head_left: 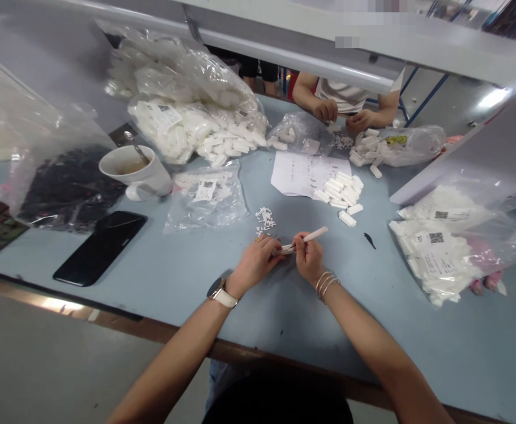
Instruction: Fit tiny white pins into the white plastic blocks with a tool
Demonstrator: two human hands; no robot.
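My left hand (258, 259) and my right hand (310, 254) meet over the blue table (187, 277), both closed round a thin white stick-like part (315, 235) that juts up to the right. The left fingers pinch its near end. Just beyond the hands lies a small heap of tiny white pieces (264, 219). A row of white block parts (343, 193) rests partly on a sheet of paper (300, 174).
Clear bags of white parts (187, 112) fill the back left and the right side (443, 247). A white cup with a spoon (136, 171) and a black phone (101, 246) sit at left. Another person's hands (341, 115) work across the table.
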